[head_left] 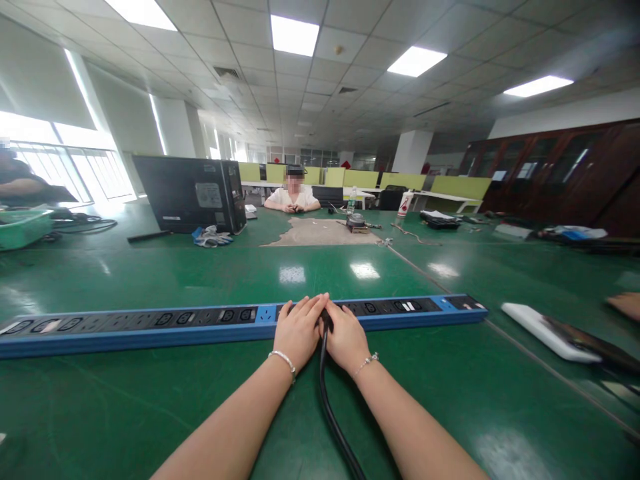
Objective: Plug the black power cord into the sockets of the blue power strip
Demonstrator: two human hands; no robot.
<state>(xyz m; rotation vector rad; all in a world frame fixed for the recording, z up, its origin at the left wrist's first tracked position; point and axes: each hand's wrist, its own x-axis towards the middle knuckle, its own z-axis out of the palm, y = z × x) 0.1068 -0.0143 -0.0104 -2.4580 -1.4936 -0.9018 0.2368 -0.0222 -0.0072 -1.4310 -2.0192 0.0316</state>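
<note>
A long blue power strip [145, 341] with rows of black sockets lies across the green table. At its middle, my left hand [299, 331] and my right hand [346, 335] meet with fingertips together. Both are closed around a black plug [326, 317] at the strip, mostly hidden by my fingers. The plug's black power cord [330, 407] runs out between my wrists toward me. How far the plug sits in a socket is hidden.
A black computer case [187, 193] stands at the back left beside gloves [213, 236]. A person [294, 193] sits across the table. A green basket [23, 230] is far left; a white, flat object [547, 330] lies right. A bottle [353, 200] stands further back.
</note>
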